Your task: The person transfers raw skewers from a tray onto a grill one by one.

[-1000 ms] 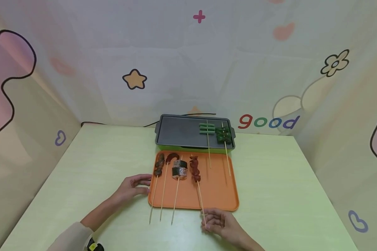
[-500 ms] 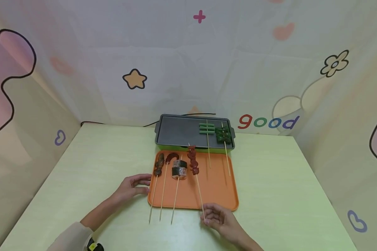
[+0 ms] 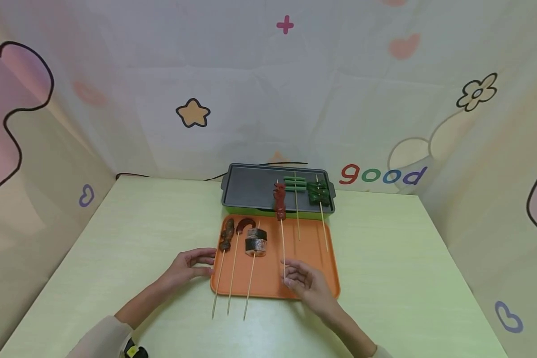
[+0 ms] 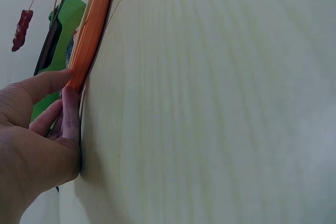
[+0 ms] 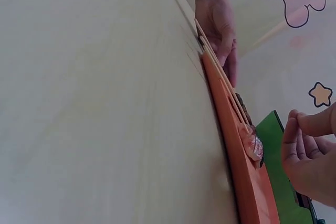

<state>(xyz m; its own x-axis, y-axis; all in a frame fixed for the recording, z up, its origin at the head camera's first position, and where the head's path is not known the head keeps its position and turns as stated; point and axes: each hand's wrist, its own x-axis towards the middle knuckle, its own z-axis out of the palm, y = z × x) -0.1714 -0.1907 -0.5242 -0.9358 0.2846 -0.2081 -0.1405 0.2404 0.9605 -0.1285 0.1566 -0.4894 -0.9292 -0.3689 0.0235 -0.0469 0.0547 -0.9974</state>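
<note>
My right hand (image 3: 311, 288) pinches the stick end of a red meat skewer (image 3: 280, 201). The skewer is raised, its meat overlapping the front of the grey griddle plate (image 3: 255, 186) in the head view. At the left side of the orange tray (image 3: 313, 268), my left hand (image 3: 185, 268) holds the rim between thumb and fingers; the left wrist view shows the fingertips right at that edge. On the tray lie a dark brown skewer (image 3: 226, 236), a curled reddish-brown skewer (image 3: 243, 226) and a black-and-white sushi-like roll skewer (image 3: 255, 242), their sticks jutting over the front rim.
A green bean-like skewer (image 3: 294, 188) and a dark green leafy skewer (image 3: 317, 193) lie on the griddle's right part, sticks reaching over the tray. The griddle's base is green. A printed cloth (image 3: 268, 99) hangs around the pale table (image 3: 385, 258).
My right hand has lifted the red meat skewer off the tray and carried it forward, so its meat now overlaps the griddle. My left hand has stayed at the tray.
</note>
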